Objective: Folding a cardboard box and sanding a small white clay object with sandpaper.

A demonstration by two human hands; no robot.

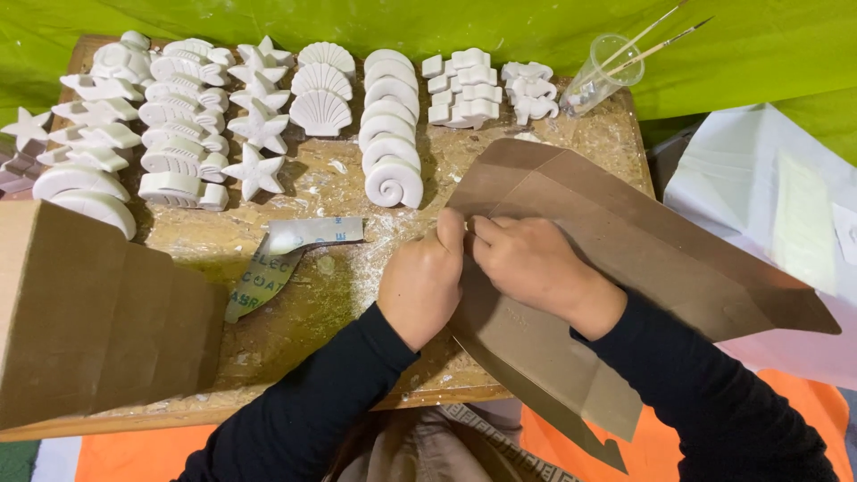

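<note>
Covering most of the view, the wooden table [295,295] carries everything I work on, and its top is dusted with white powder. Next in size, a flat brown cardboard sheet [625,241] lies across the table's right end and hangs over its near edge toward my lap. A second folded cardboard piece [98,312] rests at the table's left end, well apart from my hands.

Rows of white plaster casts [268,116] fill the far half of the table: stars, scallop shells, spiral shells and small blocks. A strip of sandpaper [286,254] lies on the table just left of my left hand.

My left hand [424,281] rests on the left edge of the cardboard sheet, fingers curled, thumb pressing down on the fold. My right hand [531,263] lies on the sheet itself, fingertips pinched narrow against the same fold, touching my left thumb. Both hands meet at the sheet's left corner.

A clear plastic cup [603,76] with two thin brushes [656,40] stands at the far right corner.
</note>
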